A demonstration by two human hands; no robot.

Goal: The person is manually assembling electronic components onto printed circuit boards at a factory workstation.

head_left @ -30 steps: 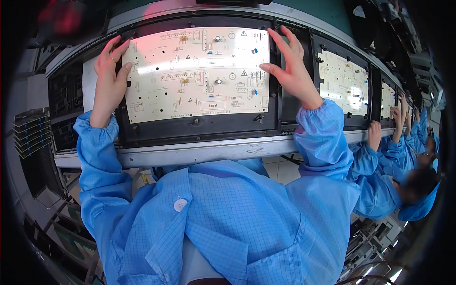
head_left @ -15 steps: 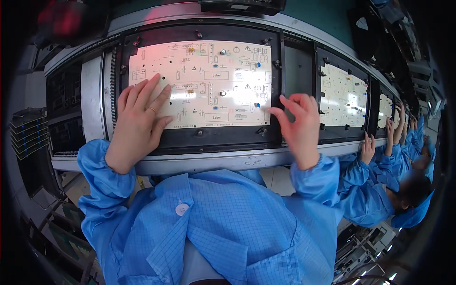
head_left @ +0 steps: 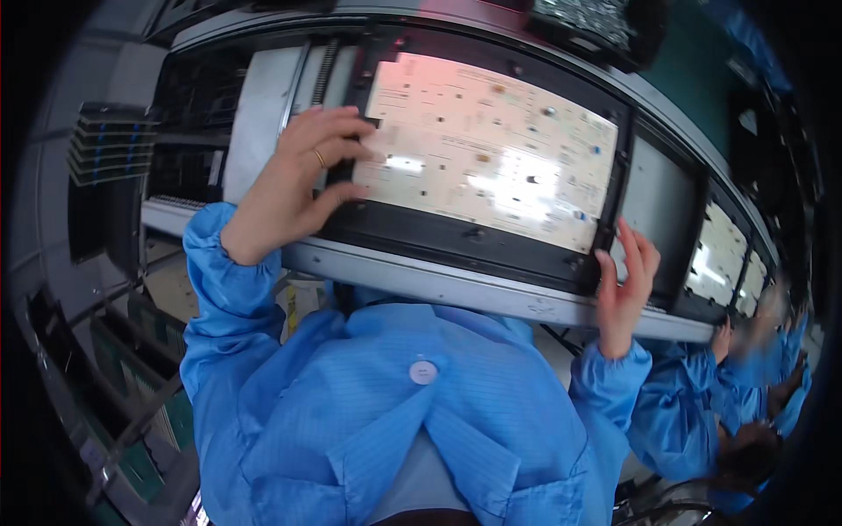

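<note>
A pale circuit board [head_left: 478,171] with small mounted components lies in a black carrier frame [head_left: 412,226] on the conveyor in front of me. At the board's left edge is my left hand [head_left: 307,180], wearing a ring; its fingers are stretched and the thumb stands apart, with the fingertips over the frame's left bar and the edge of the board. By the frame's lower right corner, my right hand [head_left: 627,285] has thumb and fingers apart, the tips at the frame's outer edge. Whether they press on it, I cannot tell. Neither hand holds a loose part.
A metal rail [head_left: 438,279] runs along the conveyor's near side. Further right sits another framed board [head_left: 717,254], with co-workers in blue sleeves [head_left: 675,403] beyond. A stack of green boards [head_left: 112,145] stands at left. A black bin [head_left: 596,31] of small shiny parts is at the back.
The view has turned, so the board appears further right and slanted. My left hand has gone from atop the board to its left edge; my right hand has lowered to the frame's corner.
</note>
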